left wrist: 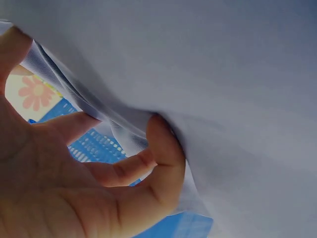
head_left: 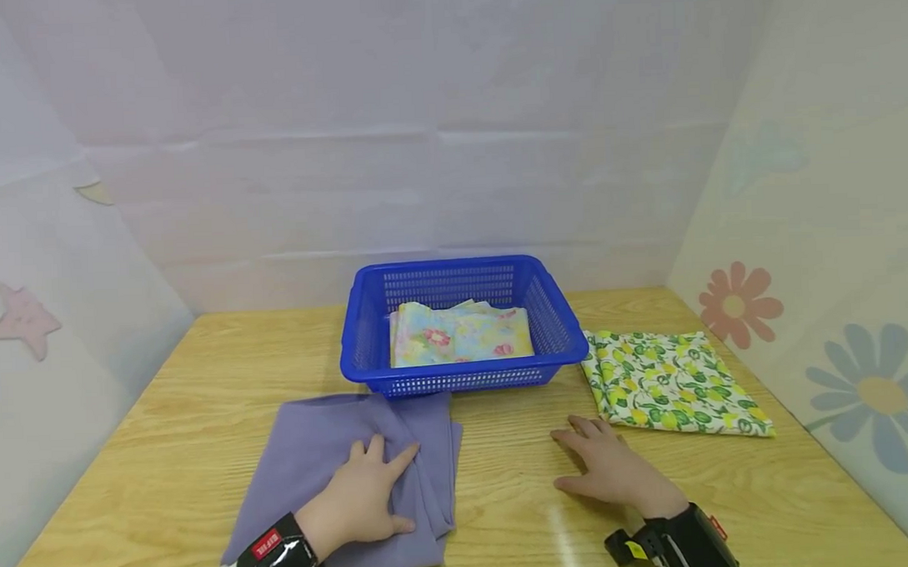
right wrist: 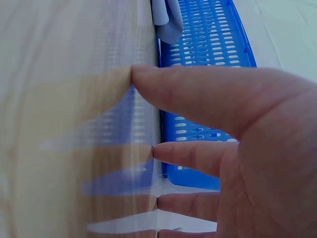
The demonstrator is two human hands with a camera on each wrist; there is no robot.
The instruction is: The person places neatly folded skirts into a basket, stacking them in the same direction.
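Left hand: my left hand (head_left: pixel 364 493) lies on the purple cloth (head_left: pixel 333 475); in the wrist view its fingers (left wrist: pixel 161 148) curl into a fold, pinching it.
Right hand: my right hand (head_left: pixel 614 470) rests flat on the bare tabletop (head_left: pixel 166 410), fingers spread, holding nothing.
Cloth position: near the front edge, left of centre, its far edge just beside the blue basket (head_left: pixel 461 383).
Doing it well: I'd keep the pinch low and drag the fold flat, smoothing wrinkles.
Open room: left side is free; the basket bounds the back, the lemon-print cloth (head_left: pixel 671 380) the right edge.
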